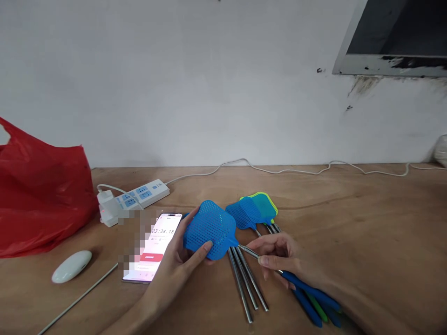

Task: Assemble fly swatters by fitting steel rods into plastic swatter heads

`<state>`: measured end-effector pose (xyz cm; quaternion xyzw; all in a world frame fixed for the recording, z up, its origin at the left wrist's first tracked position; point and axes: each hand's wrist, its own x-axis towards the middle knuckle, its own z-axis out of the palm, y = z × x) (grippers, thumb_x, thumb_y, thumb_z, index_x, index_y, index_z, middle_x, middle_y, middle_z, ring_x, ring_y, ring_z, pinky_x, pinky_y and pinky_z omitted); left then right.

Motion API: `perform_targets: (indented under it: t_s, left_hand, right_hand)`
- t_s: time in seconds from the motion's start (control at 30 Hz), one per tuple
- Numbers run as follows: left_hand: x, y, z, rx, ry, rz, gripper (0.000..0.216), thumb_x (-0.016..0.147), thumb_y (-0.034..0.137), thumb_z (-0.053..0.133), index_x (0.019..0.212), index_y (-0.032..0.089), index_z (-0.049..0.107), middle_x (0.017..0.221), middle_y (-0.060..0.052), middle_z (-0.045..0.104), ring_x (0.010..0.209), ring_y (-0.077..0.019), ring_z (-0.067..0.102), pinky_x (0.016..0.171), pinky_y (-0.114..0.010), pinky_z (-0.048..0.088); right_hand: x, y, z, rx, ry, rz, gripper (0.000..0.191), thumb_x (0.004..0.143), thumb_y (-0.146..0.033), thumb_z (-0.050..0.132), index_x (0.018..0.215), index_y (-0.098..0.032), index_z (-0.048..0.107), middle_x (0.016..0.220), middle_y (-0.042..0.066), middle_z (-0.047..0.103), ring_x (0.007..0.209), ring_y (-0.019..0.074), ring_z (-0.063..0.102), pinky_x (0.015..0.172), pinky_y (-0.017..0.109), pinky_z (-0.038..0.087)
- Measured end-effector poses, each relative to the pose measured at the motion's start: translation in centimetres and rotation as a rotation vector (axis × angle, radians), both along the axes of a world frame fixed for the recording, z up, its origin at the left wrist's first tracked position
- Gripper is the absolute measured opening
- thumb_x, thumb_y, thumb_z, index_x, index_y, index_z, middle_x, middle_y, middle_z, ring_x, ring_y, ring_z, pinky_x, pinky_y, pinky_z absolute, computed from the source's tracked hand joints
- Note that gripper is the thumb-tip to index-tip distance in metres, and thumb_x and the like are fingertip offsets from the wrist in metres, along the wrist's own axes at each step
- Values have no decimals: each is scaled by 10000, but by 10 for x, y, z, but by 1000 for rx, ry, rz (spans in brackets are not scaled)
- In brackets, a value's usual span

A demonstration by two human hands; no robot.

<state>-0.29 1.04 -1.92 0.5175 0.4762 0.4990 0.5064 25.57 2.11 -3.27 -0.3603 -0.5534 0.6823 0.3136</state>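
A blue fly swatter [212, 228] with a perforated head is held in both hands above the wooden table. My left hand [188, 256] grips the head, thumb pressed on its front. My right hand [279, 256] pinches the metal rod close to the blue handle [310, 291]. Behind the hands lie other blue swatter heads [244, 211] and one with a yellow-green rim [274, 204]. Beneath the held head, several bare metal rods [249, 279] lie side by side. More blue and green handles [317, 307] lie under my right forearm, partly hidden.
A lit phone [153, 246] lies left of my left hand. Farther left are a white power strip [143, 194] with a plugged-in charger [109, 204], a white oval object [71, 266] and a red plastic bag [42, 195]. A white cable [279, 172] runs along the wall.
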Motion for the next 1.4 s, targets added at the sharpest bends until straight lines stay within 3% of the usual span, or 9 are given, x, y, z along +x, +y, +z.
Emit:
perform_targets:
  t_s: [0.13,0.23,0.37,0.53,0.77,0.97,1.07,1.2,1.4]
  left_hand:
    - [2,2,2,50,-82,4,760,885,435,667,1511,296,259,1021,-42,633,769,-204,665,699,-356,587]
    - [0,4,-1,74,-114,28,570,926,455,605,1413,245,397,974,-36,624,753,-183,623,634,-305,551]
    - [-3,6,-7,50,-18,-106,338,927,473,598,1134,206,585,814,-17,607,717,-181,590,598,-277,510]
    - [0,-1,-6,9,142,-267,314,926,520,569,953,214,637,842,-25,624,778,-184,583,659,-270,489]
    - [3,-14,-10,-49,251,-442,387,915,576,547,1015,215,645,772,-3,591,643,-155,547,573,-250,460]
    - [6,-17,-8,69,456,-441,325,942,515,521,954,229,677,724,14,556,670,-161,499,591,-242,396]
    - [4,-17,-8,89,526,-443,324,953,504,491,954,229,661,778,-2,581,741,-184,522,631,-249,407]
    - [1,-16,-9,73,562,-439,322,962,506,467,953,232,637,814,-9,587,791,-199,533,655,-253,416]
    - [3,-15,-9,156,568,-372,293,955,491,493,939,243,648,726,18,571,689,-176,520,608,-245,389]
  right_hand:
    - [-2,2,5,66,1,-179,431,754,-530,751,922,-136,701,443,-53,551,345,64,402,356,188,282]
    - [-2,4,9,45,31,-340,412,782,-539,733,856,-136,692,439,-54,516,398,55,381,406,184,271]
    - [-2,3,14,-97,207,-462,321,768,-450,780,870,-169,663,666,-20,618,464,50,383,388,171,248]
    - [-4,1,15,-213,399,-389,252,752,-370,795,847,-192,643,885,54,733,716,149,642,559,219,462]
    - [-8,-4,5,-148,434,-249,305,880,-452,659,1059,-206,633,1031,120,761,852,214,712,720,319,498]
    - [-10,-4,6,-182,427,-149,458,894,-520,605,1190,-171,612,1015,157,760,862,244,720,704,329,499]
    - [-9,-1,6,-204,436,-194,489,901,-554,571,1208,-176,618,976,136,762,809,230,708,660,311,485]
    - [-7,2,3,-179,398,-296,410,890,-520,606,1151,-209,662,974,92,748,757,193,668,635,287,469]
    - [-10,-3,1,-163,317,-215,345,866,-509,639,998,-201,721,907,65,698,739,178,633,599,269,470]
